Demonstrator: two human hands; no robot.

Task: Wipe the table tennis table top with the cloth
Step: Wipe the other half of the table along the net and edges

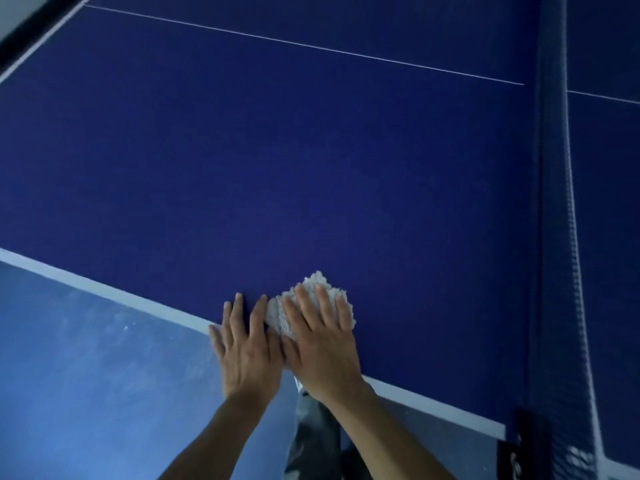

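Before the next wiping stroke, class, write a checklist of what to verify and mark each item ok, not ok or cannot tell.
1. Fluffy white cloth lies on the dark blue table tennis table top: ok.
2. Right hand pressed flat on the cloth: ok.
3. Left hand flat on the table beside the cloth: ok.
4. Dark net stands apart, right of both hands: ok.
5. Surface ahead shows nothing in the way: ok.
6. Cloth damp or dry: cannot tell.
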